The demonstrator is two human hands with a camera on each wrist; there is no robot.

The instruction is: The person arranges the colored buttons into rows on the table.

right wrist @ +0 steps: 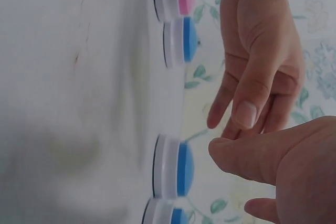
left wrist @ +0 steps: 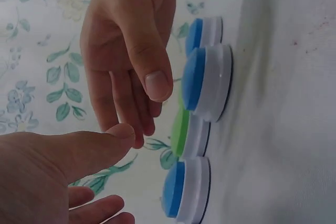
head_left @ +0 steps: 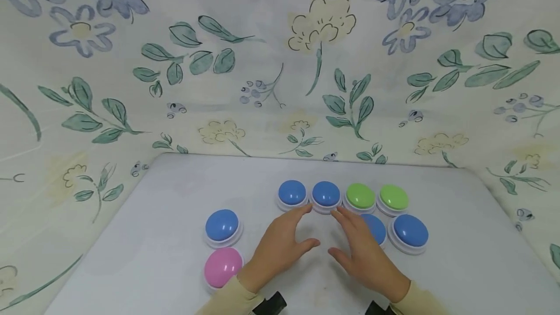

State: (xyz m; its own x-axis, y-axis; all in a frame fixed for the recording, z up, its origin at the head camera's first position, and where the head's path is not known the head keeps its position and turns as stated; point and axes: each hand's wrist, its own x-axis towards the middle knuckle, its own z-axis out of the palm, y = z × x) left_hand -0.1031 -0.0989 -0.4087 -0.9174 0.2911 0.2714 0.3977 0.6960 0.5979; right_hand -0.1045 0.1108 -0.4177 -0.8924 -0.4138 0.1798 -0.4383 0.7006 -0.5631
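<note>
Both hands hover over the white table with nothing in them. In the head view the left hand has its fingers loosely extended toward a blue button and a second blue button in the back row. Facing it, the right hand has its thumb apart from its fingers and partly covers a blue button. The left wrist view shows the left hand below the right hand. In the right wrist view, the thumb of the right hand appears near the left hand.
Two green buttons continue the back row, with a blue button in front at the right. At the left, a blue button stands behind a pink button. Floral cloth lies beyond the table.
</note>
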